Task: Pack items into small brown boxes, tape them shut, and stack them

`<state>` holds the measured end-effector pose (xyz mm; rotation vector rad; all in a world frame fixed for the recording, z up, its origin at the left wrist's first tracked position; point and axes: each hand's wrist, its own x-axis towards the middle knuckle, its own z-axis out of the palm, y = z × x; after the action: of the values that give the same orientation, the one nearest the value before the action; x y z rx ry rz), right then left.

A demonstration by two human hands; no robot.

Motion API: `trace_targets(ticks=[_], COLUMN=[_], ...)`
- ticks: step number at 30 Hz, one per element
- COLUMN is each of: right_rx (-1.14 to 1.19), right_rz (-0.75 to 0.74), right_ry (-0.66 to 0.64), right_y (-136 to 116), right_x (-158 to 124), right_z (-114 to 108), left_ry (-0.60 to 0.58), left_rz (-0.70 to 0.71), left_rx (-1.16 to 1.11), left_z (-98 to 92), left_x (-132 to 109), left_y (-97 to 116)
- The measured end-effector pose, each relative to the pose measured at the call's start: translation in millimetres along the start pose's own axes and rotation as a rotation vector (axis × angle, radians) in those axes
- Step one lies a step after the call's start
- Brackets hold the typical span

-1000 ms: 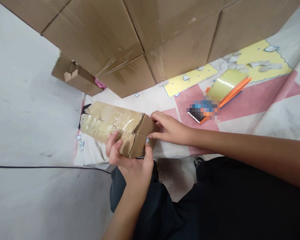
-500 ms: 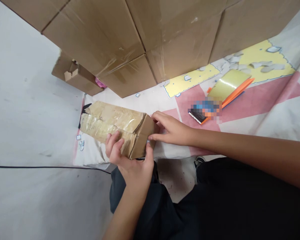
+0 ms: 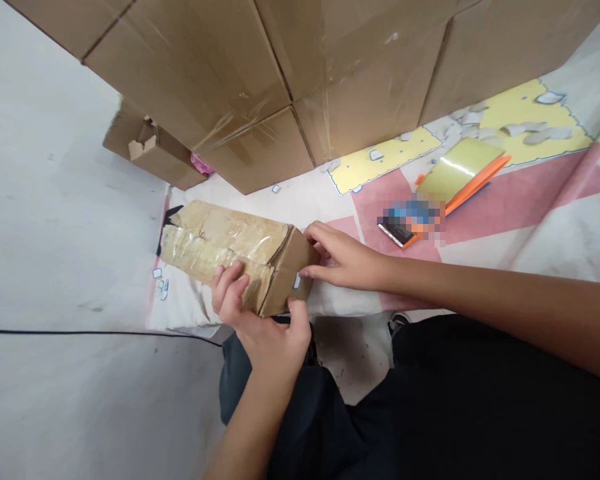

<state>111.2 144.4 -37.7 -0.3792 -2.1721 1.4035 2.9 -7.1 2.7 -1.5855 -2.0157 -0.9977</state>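
The left hand (image 3: 263,327) comes up from below, forearm rising from the lap, and clasps the near end of the taped cardboard box (image 3: 220,243): fingers curled over its side, thumb pressed on the end face beside a small white sticker (image 3: 297,281). The right hand (image 3: 345,260) reaches across from the right, wrist flat, fingertips pinching the same end's far corner. The box lies lengthwise on the patterned mat (image 3: 520,200), in front of stacked cartons (image 3: 280,80)

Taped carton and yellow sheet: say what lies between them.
Head view: between the taped carton and the yellow sheet lie the right hand and a blurred blue-and-orange item on the pink mat.
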Motion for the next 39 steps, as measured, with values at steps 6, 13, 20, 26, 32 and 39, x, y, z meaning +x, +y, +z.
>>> trace_targets(ticks=[6, 13, 20, 26, 32, 39], right_rx=[-0.009, -0.023, -0.022, -0.009, 0.002, -0.032], right_rz=[-0.014, -0.022, -0.011, -0.004, -0.063, -0.065], right_ry=[0.003, -0.004, 0.000, 0.013, 0.021, 0.017], right_y=[-0.3, 0.3, -1.1, -1.3, 3.4, 6.3], right_x=[-3.1, -3.1, -2.7, -2.0, -3.3, -4.2], right_z=[1.3, 1.3, 1.7, 2.6, 3.4, 3.1], left_ry=[-0.006, 0.006, 0.011, 0.000, -0.024, -0.028], left_rz=[-0.010, -0.010, -0.015, -0.006, 0.041, 0.020], left_rx=[0.028, 0.028, 0.020, 0.016, -0.017, -0.025], left_z=[0.1, 1.3, 1.7, 1.3, -1.3, -2.5], left_x=[0.5, 0.9, 0.4, 0.5, 1.5, 2.1], left_y=[-0.3, -0.7, -0.9, -2.8, -7.6, -8.3])
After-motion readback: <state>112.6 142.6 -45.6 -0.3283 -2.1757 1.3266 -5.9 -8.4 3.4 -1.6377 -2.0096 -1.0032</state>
